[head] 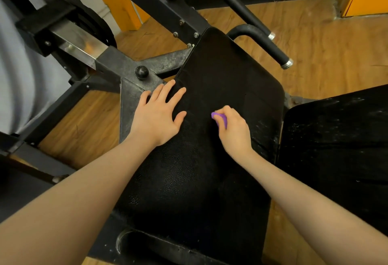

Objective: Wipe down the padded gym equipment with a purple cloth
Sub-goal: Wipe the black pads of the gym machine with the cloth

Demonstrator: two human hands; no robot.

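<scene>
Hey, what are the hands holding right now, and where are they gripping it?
The right hand grips the bunched purple cloth, mostly hidden in its fingers. The left hand holds nothing, resting flat on the black pad.

Both hands on pad [220,71]: left hand [156,115] at left edge, right hand [234,130] mid-pad, gripping cloth [220,117].

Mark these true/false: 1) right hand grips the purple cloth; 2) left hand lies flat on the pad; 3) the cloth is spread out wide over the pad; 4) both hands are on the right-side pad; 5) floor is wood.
1. True: the right hand curls its fingers round the purple cloth.
2. True: the left hand rests open at the left edge of the centre pad.
3. False: it is bunched in the hand, barely showing.
4. False: both are on the centre pad; the right-side pad is untouched.
5. True: wood floor.
</scene>
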